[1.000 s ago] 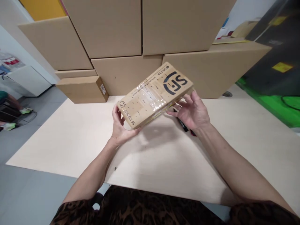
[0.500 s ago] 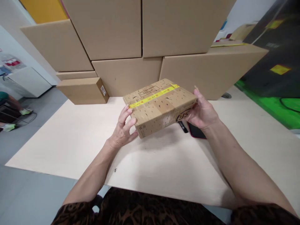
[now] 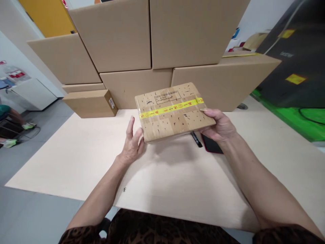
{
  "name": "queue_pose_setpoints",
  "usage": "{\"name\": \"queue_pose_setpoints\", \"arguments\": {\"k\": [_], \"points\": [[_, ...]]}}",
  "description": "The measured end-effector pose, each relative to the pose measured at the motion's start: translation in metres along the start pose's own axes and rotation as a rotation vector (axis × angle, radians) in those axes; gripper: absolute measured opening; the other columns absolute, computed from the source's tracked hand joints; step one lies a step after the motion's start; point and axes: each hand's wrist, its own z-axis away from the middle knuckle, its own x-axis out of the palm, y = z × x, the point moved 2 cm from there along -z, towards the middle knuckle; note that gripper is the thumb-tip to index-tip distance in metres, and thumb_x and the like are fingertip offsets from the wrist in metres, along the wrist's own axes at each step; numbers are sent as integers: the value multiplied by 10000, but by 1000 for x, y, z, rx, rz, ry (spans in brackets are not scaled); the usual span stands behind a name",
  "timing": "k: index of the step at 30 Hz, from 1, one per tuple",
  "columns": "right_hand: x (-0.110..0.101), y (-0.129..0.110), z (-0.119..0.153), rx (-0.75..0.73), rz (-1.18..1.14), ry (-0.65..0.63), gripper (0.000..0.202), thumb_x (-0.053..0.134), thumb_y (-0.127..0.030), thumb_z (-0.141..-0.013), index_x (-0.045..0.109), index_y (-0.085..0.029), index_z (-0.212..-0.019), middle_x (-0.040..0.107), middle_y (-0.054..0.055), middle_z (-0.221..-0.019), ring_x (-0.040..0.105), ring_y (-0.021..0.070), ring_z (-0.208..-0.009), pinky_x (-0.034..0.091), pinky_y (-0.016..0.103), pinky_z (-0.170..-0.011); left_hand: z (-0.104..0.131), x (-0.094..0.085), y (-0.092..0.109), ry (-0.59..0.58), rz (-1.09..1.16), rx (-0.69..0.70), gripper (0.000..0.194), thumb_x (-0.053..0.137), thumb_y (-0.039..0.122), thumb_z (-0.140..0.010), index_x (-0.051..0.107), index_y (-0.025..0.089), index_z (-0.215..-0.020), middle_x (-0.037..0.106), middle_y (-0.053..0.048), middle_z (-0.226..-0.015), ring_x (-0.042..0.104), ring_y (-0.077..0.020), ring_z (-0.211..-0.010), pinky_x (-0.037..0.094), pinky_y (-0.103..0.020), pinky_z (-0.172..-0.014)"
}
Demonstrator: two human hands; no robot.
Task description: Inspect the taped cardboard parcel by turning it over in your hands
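Note:
A flat cardboard box (image 3: 172,125) is held up over the table, tilted so its top faces me. Yellow tape with red print crosses that top, along with a printed frame of text and many short dark marks. My right hand (image 3: 220,125) grips its right end, thumb on top and fingers underneath. At the lower left corner is my left hand (image 3: 132,144), its fingers apart; whether they touch the cardboard I cannot tell. Below the box lie a black marker (image 3: 196,139) and a dark phone-like device (image 3: 212,145) with a red edge, partly hidden by my right hand.
Large cardboard boxes (image 3: 122,37) are stacked along the back of the pale table (image 3: 63,152). A smaller closed carton (image 3: 91,105) stands at the back left. To the right are a dark panel and a green floor covering (image 3: 284,122). Another person's legs (image 3: 15,118) show at far left.
The box has turned so its top faces me more and its printed front side is out of sight. My left hand's fingers have come off the top's left edge.

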Motion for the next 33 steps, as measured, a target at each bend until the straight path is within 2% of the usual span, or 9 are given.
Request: {"name": "queue_pose_setpoints", "arguments": {"k": [5, 8, 10, 12, 17, 23, 28, 31, 33], "points": [[10, 12, -4, -137, 16, 21, 411, 827, -429, -665, 710, -336, -1048, 821, 34, -1219, 657, 403, -1411, 547, 624, -1181, 5, 2, -8, 18, 607, -807, 677, 569, 613, -1078, 372, 411, -1694, 436, -136, -1772, 435, -383, -1640, 463, -644, -1266], [16, 19, -2, -177, 36, 19, 508, 825, -440, -668, 677, -345, -1145, 784, 30, -1305, 641, 404, -1419, 521, 627, -1202, -5, 1, 1, 3, 954, -1060, 780, 601, 846, -941, 572, 339, -1533, 582, -157, -1646, 563, -438, -1523, 574, -653, -1140], [19, 21, 1, -187, 24, 2, 574, 834, -433, -656, 658, -362, -1197, 768, 24, -1341, 638, 402, -1424, 527, 622, -1193, -13, -1, 7, 10, 1059, -1087, 772, 789, 785, -840, 630, 323, -1437, 642, -137, -1578, 605, -431, -1475, 601, -610, -1116], [22, 22, 4, -180, 11, -30, 625, 849, -424, -638, 650, -373, -1228, 753, 21, -1379, 628, 407, -1438, 538, 627, -1175, -17, -3, 10, 45, 1095, -1096, 741, 916, 618, -780, 638, 318, -1398, 682, -112, -1523, 629, -406, -1449, 602, -566, -1125], [26, 18, 8, -161, 49, -98, 667, 905, -431, -628, 665, -382, -1247, 736, 19, -1438, 614, 411, -1455, 546, 641, -1160, -21, -7, 9, 125, 1096, -1096, 765, 946, 426, -697, 625, 298, -1379, 697, -101, -1487, 625, -396, -1452, 574, -550, -1164], [23, 15, 10, -178, 81, -80, 755, 955, -460, -605, 669, -404, -1302, 770, 34, -1359, 656, 416, -1396, 558, 656, -1140, -22, -10, 7, 49, 1063, -1018, 845, 942, 388, -664, 613, 312, -1438, 665, -103, -1528, 602, -406, -1472, 555, -573, -1187], [14, 12, 10, -194, 53, -25, 791, 970, -446, -596, 653, -414, -1320, 726, 29, -1393, 596, 426, -1464, 505, 689, -1200, -16, -11, 1, 10, 1011, -963, 928, 970, 433, -625, 619, 333, -1479, 678, -99, -1513, 580, -408, -1489, 521, -585, -1220], [8, 14, 8, -160, 48, 16, 860, 976, -387, -554, 632, -430, -1341, 731, 8, -1326, 567, 409, -1498, 460, 666, -1254, -11, -11, -5, 44, 993, -991, 892, 958, 481, -661, 630, 323, -1475, 650, -112, -1539, 571, -405, -1496, 511, -573, -1223], [8, 16, 6, -148, 60, 35, 842, 953, -358, -564, 631, -423, -1339, 733, 11, -1304, 557, 410, -1503, 458, 666, -1255, -8, -11, -11, 134, 957, -1019, 943, 966, 541, -668, 582, 369, -1512, 617, -105, -1566, 578, -388, -1490, 538, -546, -1182]]}}
